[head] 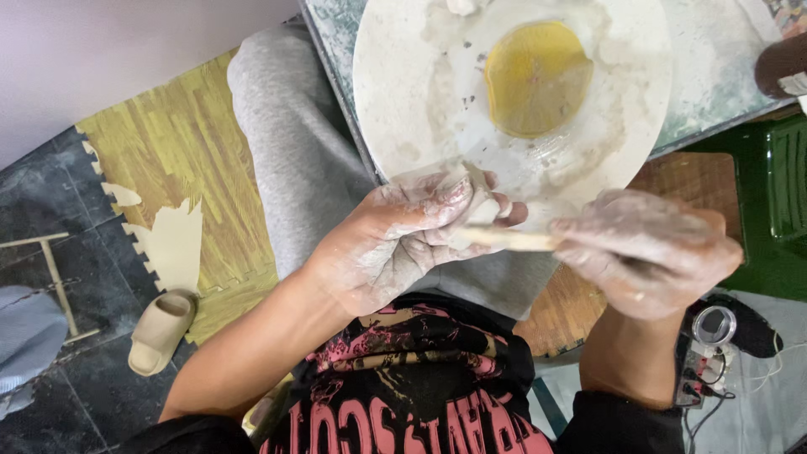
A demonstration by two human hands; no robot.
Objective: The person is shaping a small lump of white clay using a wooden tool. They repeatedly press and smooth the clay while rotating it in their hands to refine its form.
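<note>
My left hand [402, 240], coated in pale dried clay, pinches a small lump of clay [481, 200] between thumb and fingers. My right hand [647, 250], also clay-covered, grips a thin wooden stick [504, 239] whose tip reaches the lump. Both hands hover above my lap, just in front of a round white clay-smeared wheel disc [403, 101] with a yellow sponge-like patch [536, 77] near its middle.
The disc sits on a marbled tray [714, 76]. My grey-trousered leg [290, 151] lies over a yellow foam mat [176, 151]. A beige slipper [160, 332] rests on dark tiles at the left. A power strip with cables [710, 353] lies at the right.
</note>
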